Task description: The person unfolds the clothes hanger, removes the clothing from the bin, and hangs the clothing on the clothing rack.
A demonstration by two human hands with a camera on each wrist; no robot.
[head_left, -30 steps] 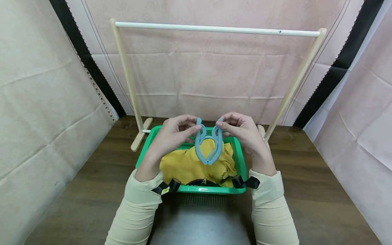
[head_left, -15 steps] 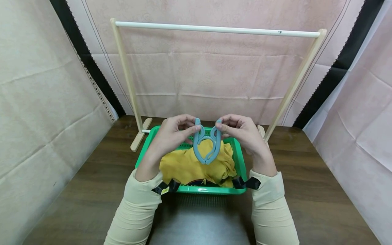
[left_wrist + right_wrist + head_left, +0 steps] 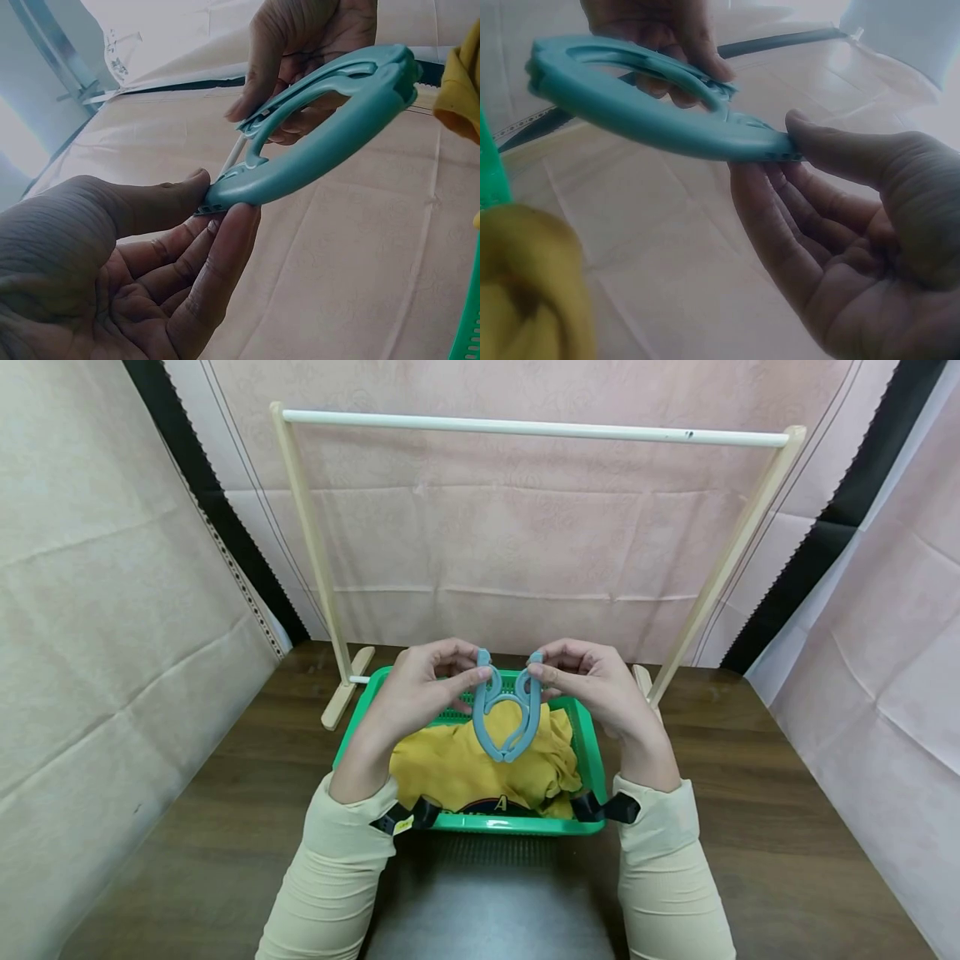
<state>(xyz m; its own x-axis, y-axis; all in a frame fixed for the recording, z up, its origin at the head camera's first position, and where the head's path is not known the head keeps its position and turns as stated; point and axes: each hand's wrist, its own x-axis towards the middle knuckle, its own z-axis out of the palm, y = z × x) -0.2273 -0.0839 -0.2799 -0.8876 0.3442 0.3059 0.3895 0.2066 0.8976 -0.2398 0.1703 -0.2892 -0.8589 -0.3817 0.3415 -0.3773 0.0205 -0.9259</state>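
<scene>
1. Pinching one tip of a teal folding hanger with the left hand, thumb pressing on one face and fingertips backing up the other.
2. Doing pretty much the mirror image with the right hand: pinching the other tip, thumb and fingertips squeezing from either side, other fingers bending in underneath.
3. Holding the hanger up between both hands, folded into a kinda narrow loop, with the gripped tips pointing up and the joined end pointing down toward the near side in the head view.
4. Hovering it over a green basket, and going by both wrist views, holding it well apart from the stuff inside.
5. Looking down past it at a yellow cloth, all bunched up in the basket and showing a dark patch with a letter A near the front rim.
6. Wearing pale sleeves on both arms, with black straps sitting at the cuffs.
7. Facing a rack just behind all that: white bar running across the top, pale posts leaning on both sides, feet standing on the brown table.
8. Also seeing pinkish-white fabric hanging behind the rack.
</scene>
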